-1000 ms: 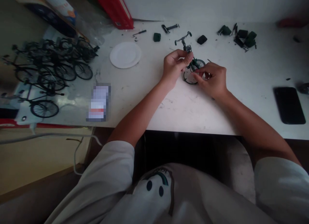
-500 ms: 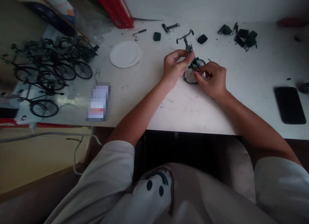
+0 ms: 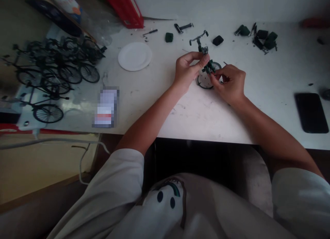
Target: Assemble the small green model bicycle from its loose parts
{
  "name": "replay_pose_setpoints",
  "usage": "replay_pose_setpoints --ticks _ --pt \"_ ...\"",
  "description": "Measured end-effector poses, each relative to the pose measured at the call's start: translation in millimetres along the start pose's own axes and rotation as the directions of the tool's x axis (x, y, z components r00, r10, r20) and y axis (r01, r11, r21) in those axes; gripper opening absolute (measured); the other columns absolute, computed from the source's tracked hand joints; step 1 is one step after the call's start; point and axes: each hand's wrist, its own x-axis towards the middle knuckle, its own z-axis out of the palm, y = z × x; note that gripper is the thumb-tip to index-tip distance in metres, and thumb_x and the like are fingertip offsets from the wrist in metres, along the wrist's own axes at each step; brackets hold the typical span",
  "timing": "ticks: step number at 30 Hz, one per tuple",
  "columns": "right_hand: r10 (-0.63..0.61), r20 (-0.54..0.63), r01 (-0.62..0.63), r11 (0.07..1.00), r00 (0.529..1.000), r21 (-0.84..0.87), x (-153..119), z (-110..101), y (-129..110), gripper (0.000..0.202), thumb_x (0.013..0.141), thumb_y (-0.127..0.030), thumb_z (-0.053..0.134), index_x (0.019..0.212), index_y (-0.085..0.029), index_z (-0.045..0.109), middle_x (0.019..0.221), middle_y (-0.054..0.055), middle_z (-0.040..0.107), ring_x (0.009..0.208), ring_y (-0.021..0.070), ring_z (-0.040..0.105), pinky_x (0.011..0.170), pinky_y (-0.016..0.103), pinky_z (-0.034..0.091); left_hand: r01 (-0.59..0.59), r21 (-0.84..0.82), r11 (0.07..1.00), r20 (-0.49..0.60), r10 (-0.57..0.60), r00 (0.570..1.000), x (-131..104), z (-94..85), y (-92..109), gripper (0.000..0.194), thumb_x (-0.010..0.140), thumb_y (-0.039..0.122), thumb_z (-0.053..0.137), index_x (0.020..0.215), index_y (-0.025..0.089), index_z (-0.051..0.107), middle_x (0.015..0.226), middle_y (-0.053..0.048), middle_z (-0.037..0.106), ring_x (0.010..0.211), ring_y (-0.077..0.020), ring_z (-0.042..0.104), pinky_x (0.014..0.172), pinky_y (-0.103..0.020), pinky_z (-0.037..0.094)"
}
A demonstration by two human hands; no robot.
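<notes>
Wearing a light grey short-sleeved shirt (image 3: pixel 165 218) with a printed face, the person is sitting at the bottom of the frame, before a white, lightly marked table (image 3: pixel 144 111). A grey cable (image 3: pixel 64 141) is running along the lower left. Near the table's edge, at the left, a pale flat rectangle (image 3: pixel 105 108), blurred into squares, is lying; at the right edge of the frame, a black flat rectangle with rounded corners (image 3: pixel 311 112) is lying.

Right of the upper centre, the right hand (image 3: pixel 229 82) is keeping its fingers narrow: the thumb and the index finger are pinching at the lower part of a small dark green model bicycle with thin spoked wheels (image 3: pixel 210 66). Which small part they are pressing, I cannot tell. The left hand (image 3: pixel 187 70) is holding the same model bicycle near its front, with thumb and fingers around it, and the handlebar is pointing to the top of the frame.

At the left, a crowded group of dark model bicycles (image 3: pixel 55 83) is standing. Between this group and the left hand, a round white plate (image 3: pixel 135 56) is lying. Farther away, at the upper centre, a small dark green block (image 3: pixel 169 37) and a small black block (image 3: pixel 218 40) are lying apart, and at the upper right, some dark green and black pieces (image 3: pixel 262 34) are forming a loose heap. At the upper left of centre, a bright red box (image 3: pixel 123 8) is standing.
</notes>
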Motion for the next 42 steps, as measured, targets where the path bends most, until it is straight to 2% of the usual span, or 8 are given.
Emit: replay_pose_setpoints --ticks 5,7,10,14,22,30,38,42 --pt "-0.200 -0.078 0.196 0.979 0.977 -0.053 1 4 9 0.028 0.104 -0.047 0.078 0.083 -0.028 0.081 0.071 0.005 0.069 0.071 0.0248 0.065 0.086 0.050 0.062 0.101 -0.125 0.987 -0.059 -0.109 0.992 -9 4.9 21 0.042 0.088 0.067 0.095 0.086 0.029 0.078 0.103 0.001 0.084 0.056 -0.0059 0.043 0.049 -0.031 0.030" --pt "-0.247 -0.101 0.241 0.968 0.964 -0.068 1 6 12 0.030 0.105 -0.049 0.076 0.085 -0.028 0.080 0.069 0.004 0.067 0.068 0.0235 0.063 0.081 0.049 0.060 0.153 -0.126 0.980 -0.075 -0.164 0.984 -13 7.1 33 0.037 0.089 0.067 0.095 0.085 0.034 0.079 0.100 0.003 0.086 0.066 -0.0093 0.053 0.051 -0.029 0.033" --pt "-0.231 -0.091 0.225 0.972 0.969 -0.074 1 7 15 0.032 0.107 -0.054 0.075 0.089 -0.029 0.080 0.071 0.004 0.067 0.068 0.0234 0.062 0.077 0.048 0.058 0.204 -0.103 0.974 -0.096 -0.214 0.972 -17 8.5 44 0.027 0.094 0.057 0.094 0.087 0.036 0.080 0.099 0.005 0.088 0.077 -0.0118 0.061 0.054 -0.027 0.038" --pt "-0.208 -0.088 0.203 0.977 0.974 -0.066 -1 6 16 0.040 0.109 -0.064 0.071 0.092 -0.029 0.080 0.072 0.005 0.065 0.068 0.0240 0.061 0.074 0.047 0.058 0.192 -0.162 0.968 -0.083 -0.208 0.975 -17 8.0 52 0.018 0.097 0.032 0.092 0.084 0.030 0.080 0.103 0.001 0.084 0.067 -0.0097 0.059 0.052 -0.028 0.046" --pt "-0.219 -0.097 0.213 0.975 0.971 -0.067 -2 5 10 0.052 0.108 -0.076 0.064 0.093 -0.029 0.082 0.072 0.007 0.066 0.069 0.0255 0.062 0.072 0.050 0.063 0.275 -0.086 0.957 -0.016 -0.278 0.960 -21 7.1 78 0.021 0.105 0.028 0.084 0.088 0.021 0.075 0.108 -0.005 0.083 0.094 -0.0162 0.081 0.061 -0.019 0.060" --pt "-0.198 -0.074 0.198 0.980 0.977 -0.003 -2 4 13 0.047 0.108 -0.073 0.069 0.095 -0.030 0.083 0.076 0.008 0.069 0.075 0.0294 0.069 0.080 0.056 0.067 0.229 -0.020 0.973 0.033 -0.228 0.973 -18 -0.8 64 0.026 0.107 0.043 0.082 0.095 0.022 0.072 0.110 -0.003 0.084 0.075 -0.0144 0.084 0.046 -0.021 0.027" --pt "-0.204 -0.071 0.201 0.979 0.976 -0.038 1 4 19 0.041 0.108 -0.068 0.071 0.096 -0.032 0.085 0.075 0.007 0.070 0.073 0.0280 0.067 0.080 0.055 0.067 0.199 0.012 0.980 -0.021 -0.199 0.980 -18 2.4 58 0.025 0.109 0.047 0.079 0.101 0.024 0.071 0.123 -0.002 0.086 0.073 -0.0107 0.081 0.050 -0.023 0.034" --pt "-0.178 -0.043 0.176 0.983 0.983 -0.059 3 2 20 0.040 0.106 -0.069 0.074 0.099 -0.032 0.086 0.076 0.008 0.071 0.079 0.0306 0.070 0.083 0.056 0.067 0.234 0.055 0.971 -0.081 -0.230 0.970 -16 3.3 54 0.032 0.105 0.057 0.082 0.107 0.027 0.074 0.132 -0.004 0.085 0.087 -0.0157 0.087 0.050 -0.020 0.040"
